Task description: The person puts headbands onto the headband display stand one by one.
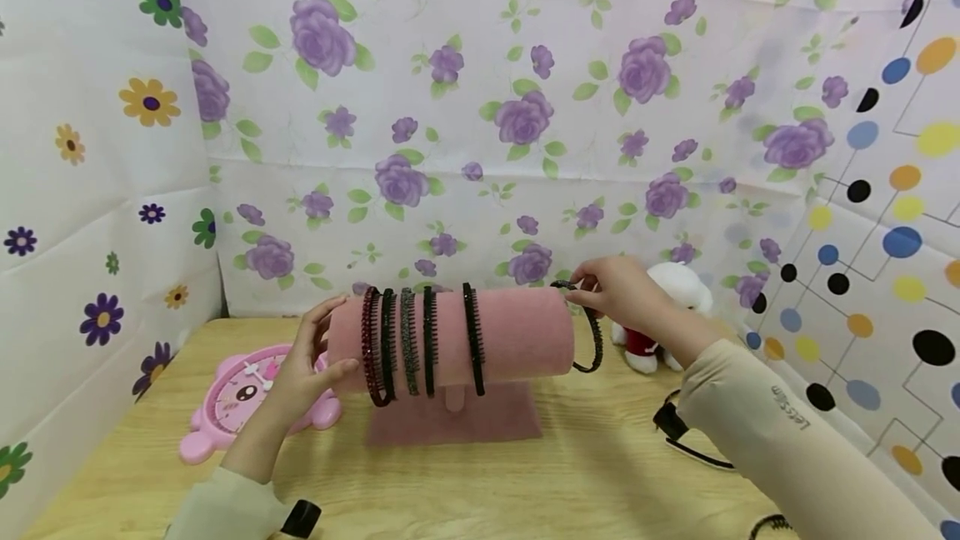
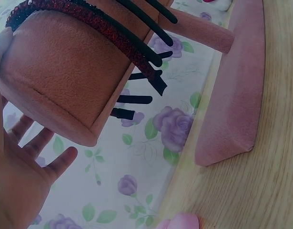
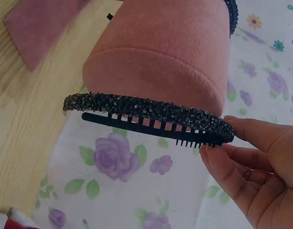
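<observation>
A pink plush headband stand with a horizontal roll carries several toothed headbands, among them a dark red one nearest the left end. My left hand is at that left end, its fingers spread and touching the roll, the thumb apart from it in the left wrist view. Between thumb and fingers, my right hand pinches one end of a black sparkly headband. This headband hangs just off the roll's right end, its teeth facing away from the roll in the right wrist view.
A pink clock with a cartoon face lies left of the stand. Behind the right arm sits a white plush toy in red. More black headbands lie at the right on the wooden table. Floral cloth hangs behind.
</observation>
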### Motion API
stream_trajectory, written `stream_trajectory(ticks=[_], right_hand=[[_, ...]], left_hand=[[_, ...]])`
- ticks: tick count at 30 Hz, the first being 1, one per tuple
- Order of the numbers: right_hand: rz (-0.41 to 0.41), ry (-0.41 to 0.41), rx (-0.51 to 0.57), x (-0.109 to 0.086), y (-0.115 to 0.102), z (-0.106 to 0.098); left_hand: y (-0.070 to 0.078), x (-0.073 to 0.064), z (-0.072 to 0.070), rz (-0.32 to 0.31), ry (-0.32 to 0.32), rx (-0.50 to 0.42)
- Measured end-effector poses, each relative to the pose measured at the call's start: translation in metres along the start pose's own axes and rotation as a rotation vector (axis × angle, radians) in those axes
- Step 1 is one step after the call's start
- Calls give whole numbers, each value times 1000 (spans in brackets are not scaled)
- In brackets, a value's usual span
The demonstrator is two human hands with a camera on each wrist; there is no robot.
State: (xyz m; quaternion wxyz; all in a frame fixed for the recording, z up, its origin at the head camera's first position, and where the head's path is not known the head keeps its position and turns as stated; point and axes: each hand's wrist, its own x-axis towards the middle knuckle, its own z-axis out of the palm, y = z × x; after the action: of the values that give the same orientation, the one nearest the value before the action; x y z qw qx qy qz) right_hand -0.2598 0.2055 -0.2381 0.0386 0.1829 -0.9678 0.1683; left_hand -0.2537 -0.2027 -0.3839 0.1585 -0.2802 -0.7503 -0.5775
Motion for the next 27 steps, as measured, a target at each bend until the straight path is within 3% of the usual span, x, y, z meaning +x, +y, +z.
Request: stream_trajectory(ticks=[10,27], right_hand=[[-45,11,-26,9,-12,5],[-29,4,-58,14,-23,3]], left_hand=[[-2,-2,1,22,10,-16],[-1,-1,0,16,10,-7]])
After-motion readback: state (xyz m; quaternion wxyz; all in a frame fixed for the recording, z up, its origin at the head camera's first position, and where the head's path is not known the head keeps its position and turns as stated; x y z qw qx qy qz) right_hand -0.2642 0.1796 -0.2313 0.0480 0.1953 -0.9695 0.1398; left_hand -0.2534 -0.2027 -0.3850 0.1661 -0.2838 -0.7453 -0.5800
